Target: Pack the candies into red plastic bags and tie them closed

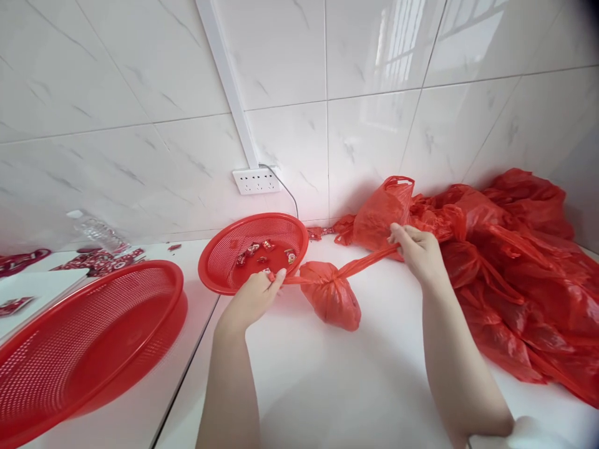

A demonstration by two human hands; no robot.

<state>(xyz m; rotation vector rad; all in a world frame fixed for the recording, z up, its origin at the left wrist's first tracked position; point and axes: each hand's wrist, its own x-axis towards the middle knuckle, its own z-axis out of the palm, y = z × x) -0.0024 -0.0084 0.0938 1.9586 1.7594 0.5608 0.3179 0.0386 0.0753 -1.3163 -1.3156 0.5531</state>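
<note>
Between my hands a filled red plastic bag (331,299) is stretched by its two handles, which cross in a twist or knot at its neck. My left hand (255,298) is closed on one handle, in front of the round red basket's near rim. Higher up to the right, my right hand (415,249) pinches the other handle, pulled taut. The bag's body rests on or just above the white table; I cannot tell which. What fills it is hidden by the red plastic.
The round red basket (219,249) holds a few small wrapped pieces. At left stands a larger red basket (116,337), with a clear plastic bottle (98,232) behind it. Many red bags (510,274) are heaped at right. A power strip (256,181) is on the tiled wall.
</note>
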